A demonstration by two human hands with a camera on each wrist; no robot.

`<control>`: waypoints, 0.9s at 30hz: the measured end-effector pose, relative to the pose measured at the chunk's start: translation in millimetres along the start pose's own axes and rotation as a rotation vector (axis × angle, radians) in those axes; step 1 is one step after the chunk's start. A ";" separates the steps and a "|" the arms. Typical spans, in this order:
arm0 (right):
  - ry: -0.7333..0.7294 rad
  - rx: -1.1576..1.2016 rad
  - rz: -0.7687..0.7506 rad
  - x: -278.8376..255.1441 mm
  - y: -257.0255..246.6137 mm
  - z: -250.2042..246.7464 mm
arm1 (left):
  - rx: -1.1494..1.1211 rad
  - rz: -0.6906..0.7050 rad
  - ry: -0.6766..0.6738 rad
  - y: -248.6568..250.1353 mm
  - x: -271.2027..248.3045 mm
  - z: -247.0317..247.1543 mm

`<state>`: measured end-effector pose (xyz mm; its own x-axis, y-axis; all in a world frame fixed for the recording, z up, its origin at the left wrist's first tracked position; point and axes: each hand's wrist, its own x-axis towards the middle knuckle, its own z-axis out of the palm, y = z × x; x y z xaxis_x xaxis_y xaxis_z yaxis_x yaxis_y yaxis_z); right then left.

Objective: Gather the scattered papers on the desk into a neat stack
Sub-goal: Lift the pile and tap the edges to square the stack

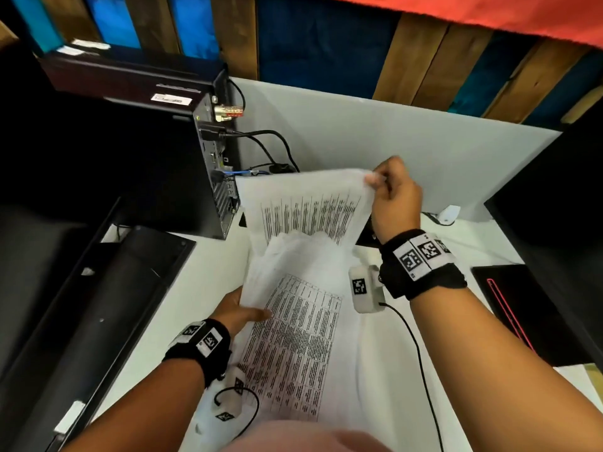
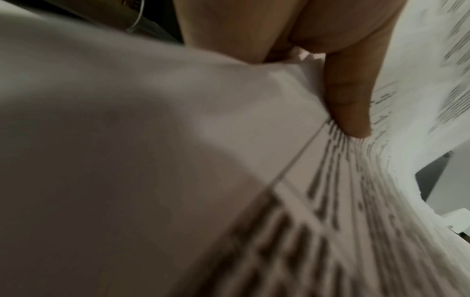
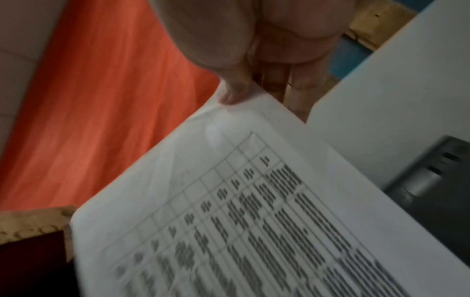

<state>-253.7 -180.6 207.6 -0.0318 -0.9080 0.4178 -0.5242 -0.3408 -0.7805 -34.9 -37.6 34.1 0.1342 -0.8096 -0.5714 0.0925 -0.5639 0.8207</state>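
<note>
Several white papers printed with tables are held above the white desk (image 1: 424, 151). My left hand (image 1: 239, 313) grips a bundle of sheets (image 1: 293, 337) by its left edge, thumb on top; the thumb (image 2: 351, 100) presses the printed page (image 2: 330, 221) in the left wrist view. My right hand (image 1: 388, 190) pinches the far right corner of one lifted sheet (image 1: 306, 207), which hangs over the bundle. In the right wrist view the thumb (image 3: 234, 88) lies on that sheet's (image 3: 254, 221) corner, fingers behind it.
A black computer tower (image 1: 130, 151) with cables (image 1: 261, 141) stands on the left. A black monitor back (image 1: 98, 305) is at lower left. A dark laptop or pad (image 1: 515, 305) lies at right, a small white object (image 1: 448, 214) behind it.
</note>
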 end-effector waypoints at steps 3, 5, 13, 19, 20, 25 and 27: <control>0.232 0.046 -0.182 8.3 -33.1 -22.7 | 0.022 -0.031 0.020 -15.0 10.1 -7.6; 0.328 0.126 -0.268 12.4 -54.2 -39.6 | 0.029 -0.062 0.044 -19.7 13.6 -10.0; 0.115 -0.103 0.062 37.1 -6.0 -56.0 | 0.113 -0.035 0.157 -22.6 18.4 -17.2; -0.142 -0.282 0.313 -5.5 77.1 -9.8 | 0.067 -0.074 0.162 -14.8 14.1 -20.6; -0.188 -0.298 0.337 -13.9 86.3 -2.8 | 0.080 -0.101 0.167 -11.1 11.6 -19.8; -0.341 -0.258 0.490 -46.3 116.3 18.3 | -0.064 -0.305 -0.020 -12.1 16.4 -28.0; -0.374 -0.198 0.545 -57.1 126.6 28.1 | 0.015 -0.253 -0.029 -13.1 17.8 -27.9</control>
<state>-294.4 -178.8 71.9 -0.0577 -0.9723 -0.2266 -0.6637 0.2069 -0.7188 -6.3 -40.0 13.2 0.0803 -0.6469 -0.7583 0.1052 -0.7510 0.6518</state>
